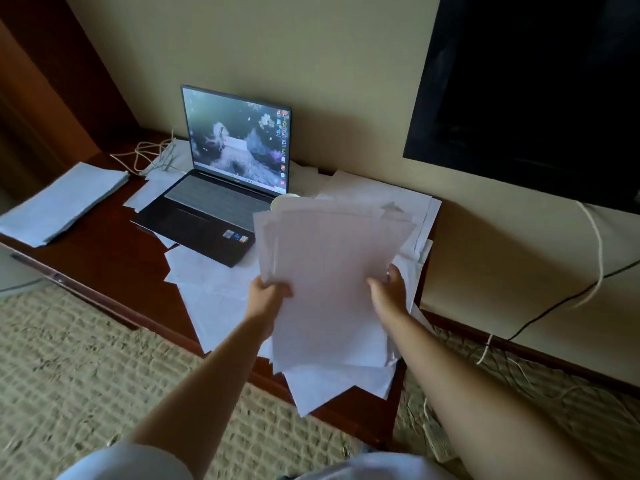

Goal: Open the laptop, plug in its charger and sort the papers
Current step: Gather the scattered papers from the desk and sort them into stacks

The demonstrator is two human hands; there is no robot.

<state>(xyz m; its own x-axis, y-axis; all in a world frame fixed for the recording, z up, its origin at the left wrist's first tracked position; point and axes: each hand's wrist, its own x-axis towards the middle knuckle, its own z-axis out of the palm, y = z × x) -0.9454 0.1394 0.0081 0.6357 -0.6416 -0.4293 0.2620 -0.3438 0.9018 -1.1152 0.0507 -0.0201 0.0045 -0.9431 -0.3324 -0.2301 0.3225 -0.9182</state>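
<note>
2 of the 3 jobs look finished or close: the laptop (221,188) stands open on the table (104,261) with its screen lit, and a pale cable (152,157) coils at its back left corner, though you cannot see from here whether the plug is seated. Sorting is what is left. You hold a fanned sheaf of papers (329,282) above the table's right half, your left hand (268,289) pinching its lower left edge with curled fingers, your right hand (389,289) gripping the right edge, thumb on top. 1 neat stack (65,202) already lies at the table's left end, well apart from the laptop, while loose sheets (207,271) lie scattered under and in front of the laptop and along the right side. The sheaf's long axis runs away from you, leaning slightly left toward the wall, its top edge near the laptop's right front corner; the sheets are splayed, so I judge they need squaring before joining any stack.
</note>
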